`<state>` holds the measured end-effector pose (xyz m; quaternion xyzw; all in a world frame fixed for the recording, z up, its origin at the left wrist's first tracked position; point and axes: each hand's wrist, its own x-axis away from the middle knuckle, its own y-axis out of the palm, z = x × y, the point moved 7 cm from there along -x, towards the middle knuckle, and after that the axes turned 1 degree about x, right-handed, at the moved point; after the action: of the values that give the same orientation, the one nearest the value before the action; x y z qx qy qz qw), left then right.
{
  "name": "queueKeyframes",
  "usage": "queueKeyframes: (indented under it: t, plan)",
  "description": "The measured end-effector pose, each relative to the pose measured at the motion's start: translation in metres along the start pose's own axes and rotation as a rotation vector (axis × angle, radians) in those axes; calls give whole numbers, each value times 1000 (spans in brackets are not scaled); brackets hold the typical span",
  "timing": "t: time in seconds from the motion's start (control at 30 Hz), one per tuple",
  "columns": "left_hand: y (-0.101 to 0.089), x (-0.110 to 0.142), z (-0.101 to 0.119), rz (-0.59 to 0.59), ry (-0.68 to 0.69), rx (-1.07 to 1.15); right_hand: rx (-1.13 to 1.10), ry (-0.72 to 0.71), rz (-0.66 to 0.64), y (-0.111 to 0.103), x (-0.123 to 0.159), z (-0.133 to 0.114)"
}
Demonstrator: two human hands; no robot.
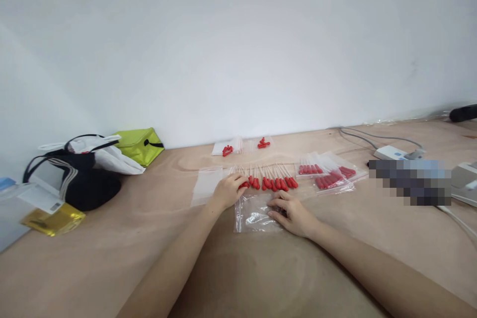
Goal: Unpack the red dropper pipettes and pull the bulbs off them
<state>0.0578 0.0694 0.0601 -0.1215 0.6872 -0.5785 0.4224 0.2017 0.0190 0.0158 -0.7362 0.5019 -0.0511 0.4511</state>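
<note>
- On the bench (134,243), red-tipped sticks (280,183) lie beyond the clear bag (251,219), tips toward the person.
- Left hand (228,191), nearer, at their left end; cannot tell whether its grip is closed.
- Right hand (294,214) over the bag, loosely open.

red-tip sticks (278,183): loose row, tips twd wearer | clr bag (255,216): flat, nr tips

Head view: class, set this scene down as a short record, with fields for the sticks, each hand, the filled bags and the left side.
Red-tipped sticks: in a row, tips toward the person
Left hand: at the row's left end
Right hand: at the right part of a clear bag
Filled bags: right of the row
Left side: lime-green bag, white bag
</note>
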Motion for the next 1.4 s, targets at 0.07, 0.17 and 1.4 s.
queueKeyframes:
  t: [0.07, 0.17, 1.4]
  plan:
    - [-6, 3, -1, 11, -62, 111, -6, -3, 1, 0, 0, 0]
    - [-17, 19, -11, 111, -303, 286, -12, 1, -4, 1, 0, 1]
    - [17, 50, -56, -298, -579, -124, 13, -102, -68, 2, 5, -16]
